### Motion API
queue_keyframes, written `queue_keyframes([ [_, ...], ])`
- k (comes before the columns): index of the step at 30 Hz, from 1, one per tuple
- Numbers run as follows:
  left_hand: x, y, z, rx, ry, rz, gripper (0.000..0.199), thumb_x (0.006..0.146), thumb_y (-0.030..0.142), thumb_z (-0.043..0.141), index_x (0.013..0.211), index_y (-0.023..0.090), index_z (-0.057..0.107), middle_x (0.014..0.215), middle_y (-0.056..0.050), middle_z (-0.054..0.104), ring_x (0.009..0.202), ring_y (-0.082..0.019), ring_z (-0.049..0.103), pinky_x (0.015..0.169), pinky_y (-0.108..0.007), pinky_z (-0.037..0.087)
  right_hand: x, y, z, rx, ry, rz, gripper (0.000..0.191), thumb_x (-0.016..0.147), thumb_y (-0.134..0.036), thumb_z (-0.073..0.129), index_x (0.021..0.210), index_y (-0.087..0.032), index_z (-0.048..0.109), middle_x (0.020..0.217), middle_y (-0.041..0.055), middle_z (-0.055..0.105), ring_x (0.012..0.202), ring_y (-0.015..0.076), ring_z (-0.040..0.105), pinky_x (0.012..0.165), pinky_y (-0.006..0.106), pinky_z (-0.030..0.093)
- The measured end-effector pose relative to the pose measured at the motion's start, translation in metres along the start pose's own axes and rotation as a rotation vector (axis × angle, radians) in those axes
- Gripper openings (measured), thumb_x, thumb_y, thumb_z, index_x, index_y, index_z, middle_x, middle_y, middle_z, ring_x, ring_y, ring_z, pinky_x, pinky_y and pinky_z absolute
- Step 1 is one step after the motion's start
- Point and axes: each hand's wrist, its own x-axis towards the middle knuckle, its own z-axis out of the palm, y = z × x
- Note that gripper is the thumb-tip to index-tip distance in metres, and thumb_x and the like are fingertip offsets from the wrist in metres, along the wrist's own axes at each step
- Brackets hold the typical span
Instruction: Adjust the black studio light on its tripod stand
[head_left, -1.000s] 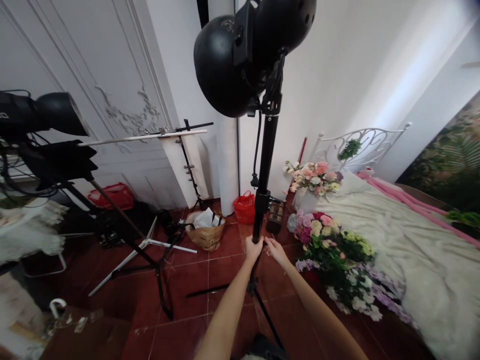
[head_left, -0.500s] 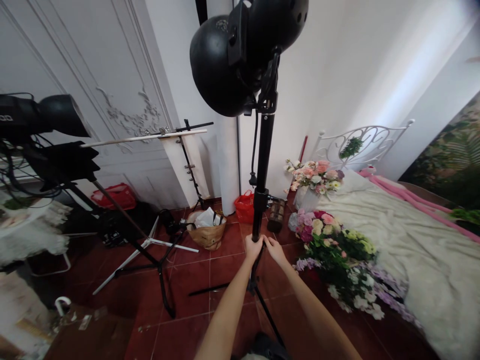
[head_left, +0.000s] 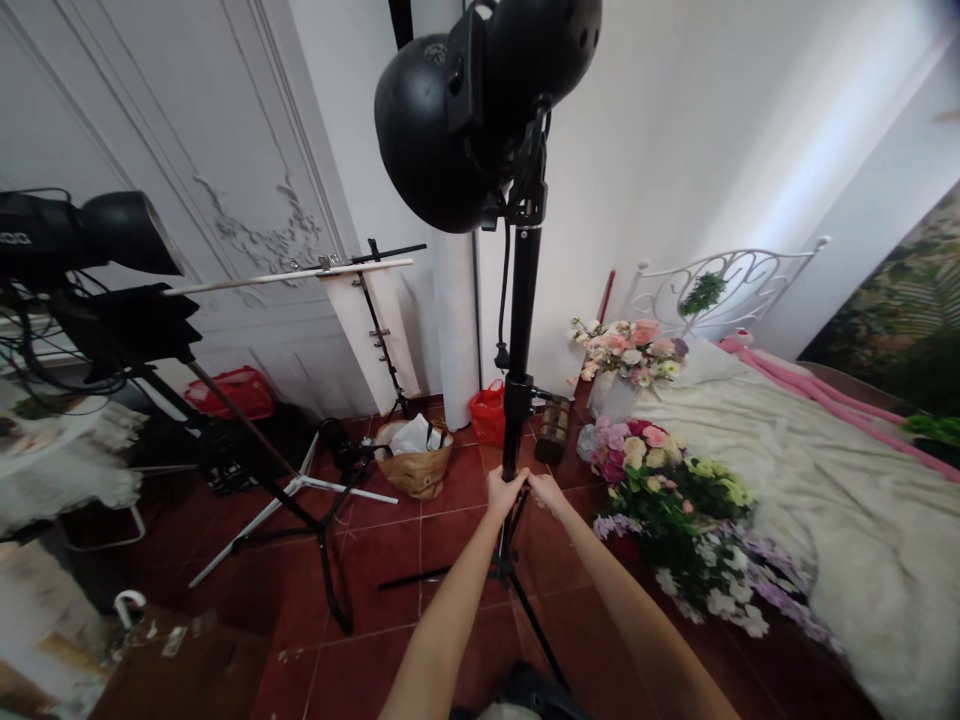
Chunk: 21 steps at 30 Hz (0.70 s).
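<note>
Single head-worn view, forward and down, the lamp (head_left: 424, 150) close.

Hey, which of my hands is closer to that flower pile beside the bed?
Right. Your right hand is left of the flower pile, beside the light stand; your left hand grips the light stand, farther left from the flower pile.

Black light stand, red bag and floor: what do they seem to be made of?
Light stand: probably metal, painted or coated black; straight, smooth tube with a soft sheen.
Red bag: likely thin plastic, slightly glossy; its sides look crumpled.
Floor: seemingly ceramic tile, dull red; pale joints form a grid.
</note>
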Motion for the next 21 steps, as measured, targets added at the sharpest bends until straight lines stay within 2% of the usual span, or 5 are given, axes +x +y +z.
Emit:
queue_keyframes([
  [5,-0.008,0.009,-0.001,-0.103,-0.006,-0.022,0.04,0.056,0.05,0.07,0.058,0.014,0.055,0.052,0.002,0.05,0.049,-0.009,0.046,0.048,-0.02,0.036,-0.014,0.008,-0.006,-0.023,0.064,-0.197,0.042,0.072,-0.059,0.05,0.074,-0.018,0.056,0.073,0.0041,0.063,0.073,0.0182,0.059,0.068,0.028,0.046],
  [8,-0.01,0.011,0.0,-0.136,-0.003,-0.02,0.041,0.055,0.051,0.07,0.061,0.013,0.058,0.055,0.001,0.054,0.052,-0.01,0.049,0.051,-0.021,0.039,-0.024,0.015,-0.012,-0.051,0.031,-0.318,0.041,0.078,-0.056,0.044,0.087,-0.018,0.059,0.089,0.0056,0.065,0.087,0.0192,0.059,0.083,0.031,0.043],
  [12,-0.007,0.011,0.001,-0.141,-0.007,-0.002,0.04,0.058,0.051,0.069,0.065,0.012,0.061,0.063,-0.003,0.06,0.058,-0.011,0.054,0.057,-0.022,0.042,-0.035,0.015,-0.017,-0.035,-0.042,-0.375,0.039,0.08,-0.049,0.048,0.104,-0.021,0.058,0.106,0.0062,0.062,0.099,0.0189,0.056,0.092,0.032,0.039],
  [17,-0.004,0.009,0.0,-0.107,-0.037,-0.018,0.041,0.06,0.051,0.068,0.069,0.011,0.064,0.065,-0.005,0.062,0.061,-0.013,0.056,0.06,-0.024,0.044,-0.039,0.01,-0.017,0.017,-0.078,-0.249,0.047,0.077,-0.051,0.051,0.111,-0.02,0.056,0.11,0.0079,0.06,0.093,0.0207,0.057,0.073,0.03,0.048],
  [21,-0.004,0.005,-0.003,-0.067,-0.051,-0.011,0.041,0.061,0.052,0.066,0.067,0.011,0.063,0.064,-0.004,0.06,0.059,-0.012,0.055,0.057,-0.023,0.043,-0.038,0.012,-0.016,0.015,-0.117,-0.206,0.049,0.078,-0.051,0.048,0.115,-0.02,0.053,0.113,0.0082,0.058,0.086,0.0196,0.058,0.058,0.026,0.047],
])
